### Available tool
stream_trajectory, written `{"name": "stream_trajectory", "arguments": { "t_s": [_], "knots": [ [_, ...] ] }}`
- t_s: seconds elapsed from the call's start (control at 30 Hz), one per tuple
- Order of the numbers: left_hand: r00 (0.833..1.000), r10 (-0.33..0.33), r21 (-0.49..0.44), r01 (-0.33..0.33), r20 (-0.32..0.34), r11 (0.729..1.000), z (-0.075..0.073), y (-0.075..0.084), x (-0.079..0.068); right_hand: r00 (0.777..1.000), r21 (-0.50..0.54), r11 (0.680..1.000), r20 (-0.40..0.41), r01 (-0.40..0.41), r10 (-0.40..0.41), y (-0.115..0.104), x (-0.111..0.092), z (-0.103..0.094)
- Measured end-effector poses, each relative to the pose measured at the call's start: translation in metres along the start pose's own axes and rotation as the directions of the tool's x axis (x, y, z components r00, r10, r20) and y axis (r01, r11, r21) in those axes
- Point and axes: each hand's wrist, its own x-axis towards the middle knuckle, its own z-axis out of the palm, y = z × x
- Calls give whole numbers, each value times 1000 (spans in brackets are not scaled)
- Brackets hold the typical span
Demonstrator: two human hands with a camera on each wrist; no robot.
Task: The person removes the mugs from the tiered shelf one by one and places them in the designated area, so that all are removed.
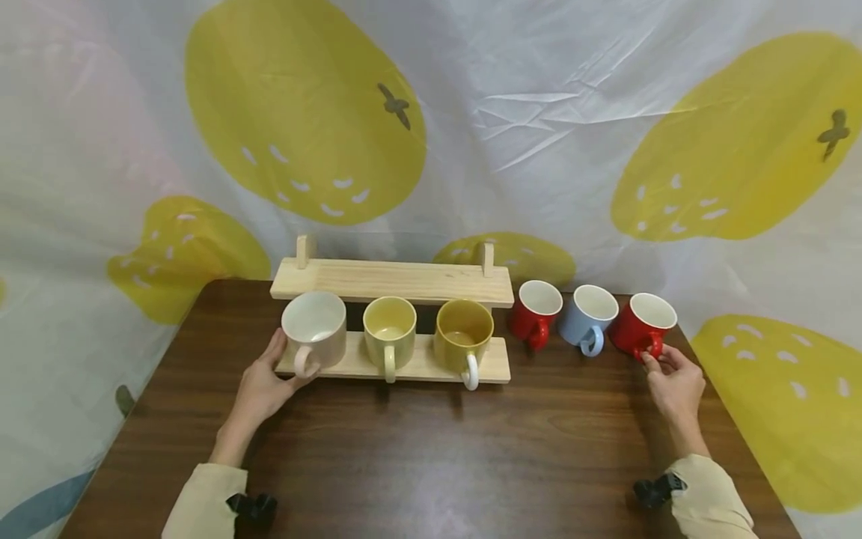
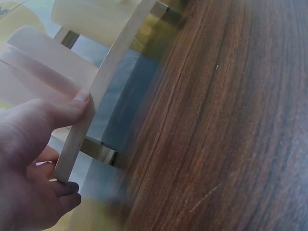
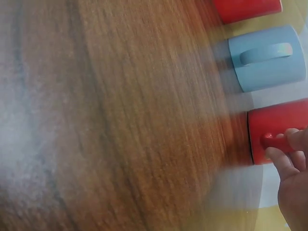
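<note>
My left hand (image 1: 265,387) grips the left end of a two-tier wooden shelf (image 1: 419,359). In the left wrist view its thumb lies on the board beside a white mug, with fingers curled beneath. That white mug (image 1: 330,340) stands on the lower board, along with a pale yellow mug (image 1: 402,352) and a mustard mug (image 1: 458,350) with a white handle. Over at the right, my right hand (image 1: 676,385) pinches the handle of a red mug (image 3: 260,120), which stands upright at the end of a row.
A light blue mug (image 1: 578,326) and another red mug (image 1: 524,322) stand between the shelf and the held mug. The upper board (image 1: 390,281) bears no mugs. Behind the brown table (image 1: 431,457) hangs a curtain (image 1: 512,150) with yellow fruit prints.
</note>
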Motion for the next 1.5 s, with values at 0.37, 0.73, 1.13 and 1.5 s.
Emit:
{"name": "stream_trajectory", "arguments": {
  "t_s": [0.37, 0.73, 1.13, 1.5],
  "knots": [
    [1000, -5, 1, 5, -2, 1000, -2, 4, 2, 998, -36, 999, 58, -22, 24, -3, 3, 0],
    [1000, -7, -8, 7, -2, 1000, -3, 3, 0, 999, -115, 993, 37, -30, 35, -10, -7, 0],
    [1000, -1, -7, 1, 4, 1000, 0, 2, 0, 992, 8, 998, -104, -68, 69, -59, -27, -15],
    [1000, -8, -14, 8, 13, 1000, 1, 1, 1, 997, 182, 983, -79, 18, -3, -112, -45, -20]
  ]
}}
